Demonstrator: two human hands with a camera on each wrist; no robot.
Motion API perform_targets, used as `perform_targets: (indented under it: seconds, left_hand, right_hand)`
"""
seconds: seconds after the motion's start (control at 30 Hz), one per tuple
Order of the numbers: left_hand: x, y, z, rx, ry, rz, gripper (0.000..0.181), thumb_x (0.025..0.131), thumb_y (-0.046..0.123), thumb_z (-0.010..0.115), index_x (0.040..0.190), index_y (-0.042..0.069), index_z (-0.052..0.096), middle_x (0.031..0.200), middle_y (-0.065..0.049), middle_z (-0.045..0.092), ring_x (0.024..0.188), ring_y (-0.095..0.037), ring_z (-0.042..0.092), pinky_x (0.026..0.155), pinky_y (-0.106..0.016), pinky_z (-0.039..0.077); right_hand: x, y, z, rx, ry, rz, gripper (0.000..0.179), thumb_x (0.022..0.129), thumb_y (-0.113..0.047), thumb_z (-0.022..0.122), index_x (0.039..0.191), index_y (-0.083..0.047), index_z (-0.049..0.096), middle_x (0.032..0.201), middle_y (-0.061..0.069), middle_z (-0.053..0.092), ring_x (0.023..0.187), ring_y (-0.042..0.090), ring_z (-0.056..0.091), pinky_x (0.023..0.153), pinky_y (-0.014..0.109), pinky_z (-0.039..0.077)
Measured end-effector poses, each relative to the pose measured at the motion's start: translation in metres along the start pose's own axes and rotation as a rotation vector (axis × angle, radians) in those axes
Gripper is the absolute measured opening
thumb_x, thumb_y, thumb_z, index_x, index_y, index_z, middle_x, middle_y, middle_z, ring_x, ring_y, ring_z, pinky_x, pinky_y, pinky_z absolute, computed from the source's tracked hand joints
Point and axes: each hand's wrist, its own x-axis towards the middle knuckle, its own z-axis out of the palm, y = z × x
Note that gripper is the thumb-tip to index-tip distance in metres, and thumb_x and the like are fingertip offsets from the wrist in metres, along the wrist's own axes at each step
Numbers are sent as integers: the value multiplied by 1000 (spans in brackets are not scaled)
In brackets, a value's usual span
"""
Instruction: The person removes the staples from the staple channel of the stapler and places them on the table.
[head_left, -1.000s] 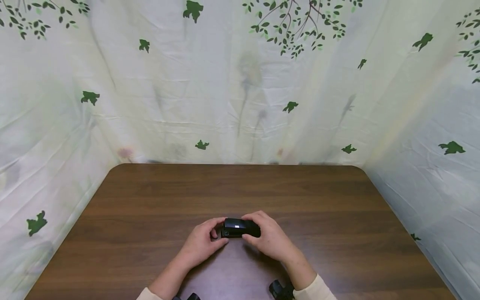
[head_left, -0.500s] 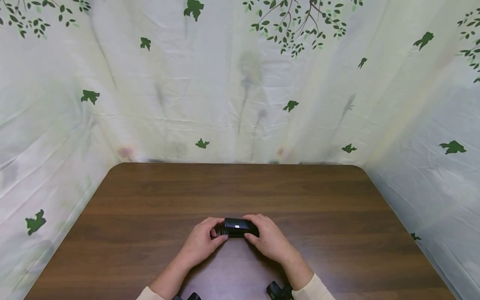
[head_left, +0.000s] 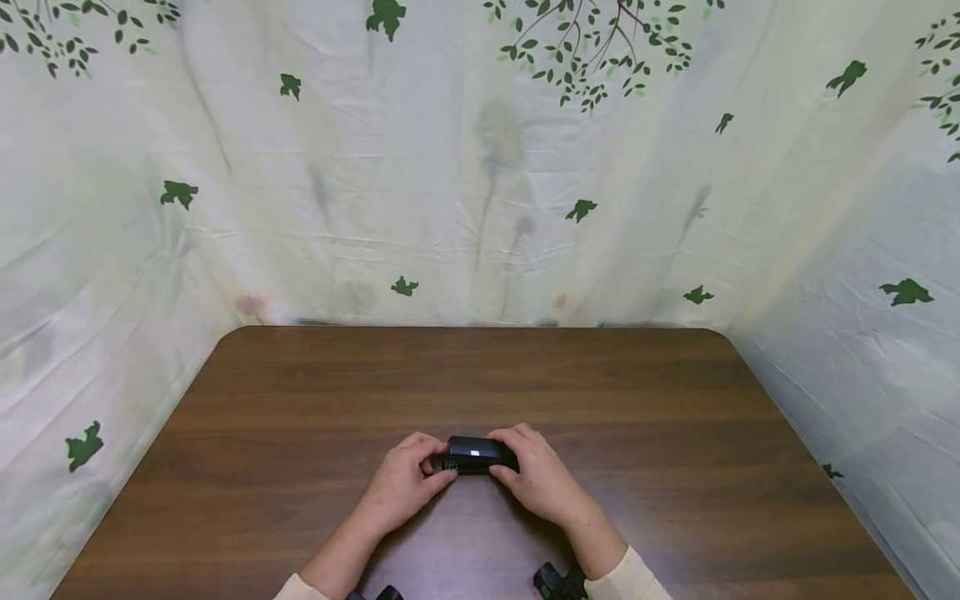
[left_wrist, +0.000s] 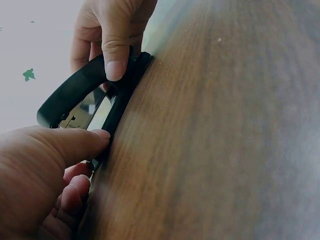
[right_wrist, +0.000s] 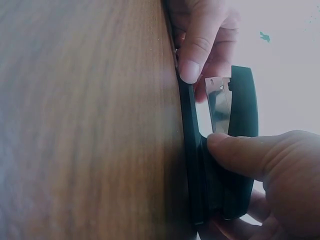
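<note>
While the stapler (head_left: 476, 455) sits base-down on the wood-grain table (head_left: 480, 375), near the person's side and lying crosswise, we've got two hands on it. Left hand (head_left: 401, 483): thumb and fingers only slightly apart, pinching the front end of the base (left_wrist: 125, 100), thumb on the near side. We can't make out all of its fingertips. Right hand (head_left: 543, 479): fingers curled round the rear end, thumb on the near side; we see part of its grip hidden behind the body. Wrist views give us the top arm (left_wrist: 70, 95) standing away from the base at the front, with a shiny metal strip (right_wrist: 218, 105) under it. Around that, we see pale sleeves (head_left: 626, 579), a black device (head_left: 555, 581) by the right wrist, and white cloth (head_left: 450, 167) with green leaf prints behind the table.
</note>
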Motion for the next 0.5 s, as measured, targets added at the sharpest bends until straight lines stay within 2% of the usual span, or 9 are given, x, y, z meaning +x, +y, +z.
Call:
perform_targets:
  seconds: [0.23, 0.5]
  left_hand:
    - [1, 0, 0, 4, -11, 0, 24, 78, 11, 88, 99, 11, 75, 97, 6, 66, 72, -1, 53, 65, -18, 47]
    - [2, 1, -2, 6, -25, 10, 23, 80, 12, 87, 99, 12, 75, 97, 6, 66, 73, -1, 52, 65, -19, 46]
  right_hand:
    - [-1, 0, 0, -3, 9, 6, 35, 93, -19, 76, 126, -16, 65, 115, 0, 62, 110, 19, 59, 98, 45, 50]
    - [1, 3, 0, -6, 21, -26, 35, 91, -19, 77, 124, -15, 66, 113, 1, 64, 107, 19, 60, 96, 44, 51]
